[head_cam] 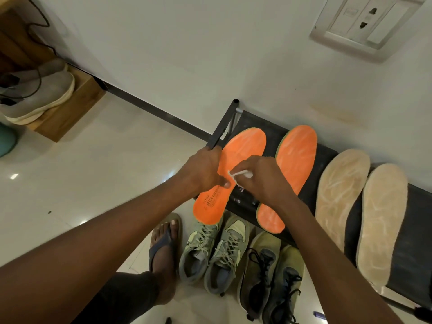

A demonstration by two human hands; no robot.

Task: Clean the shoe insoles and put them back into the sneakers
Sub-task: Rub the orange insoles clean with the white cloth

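At the left end of the dark rack, the left hand held down an orange insole, thumb pressed on it, fingers curled over its edge. The right hand pinched a white wipe against that insole. A second orange insole lay just beside; two beige insoles lay toward the right end.

A home's shoe corner is showing here: glossy floor tiles, a wall socket, a low black shoe rack, sneakers lining its front edge.
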